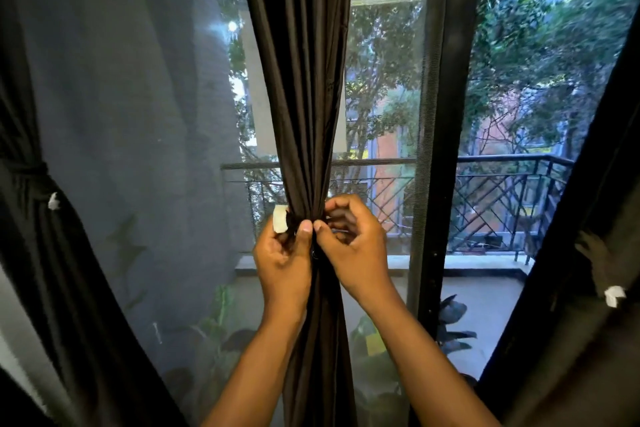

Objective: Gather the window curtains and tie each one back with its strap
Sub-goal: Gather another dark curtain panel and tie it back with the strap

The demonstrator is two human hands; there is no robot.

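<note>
Both hands, left hand (282, 255) and right hand (349, 246), are pinching the strap (280, 218) around the soft, slippery middle curtain (304, 114) at mid-frame.

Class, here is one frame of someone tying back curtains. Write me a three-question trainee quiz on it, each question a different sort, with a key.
1. True or false: the middle curtain hangs loose and ungathered.
2. Which hand holds the strap end with the white patch? A) left hand B) right hand C) neither
3. Fill in: the left curtain is already ____ back.

Key
1. False: both hands pinch it into a tight bunch.
2. A: the patch sticks up just above the left hand.
3. Tied: a strap cinches it.
</note>
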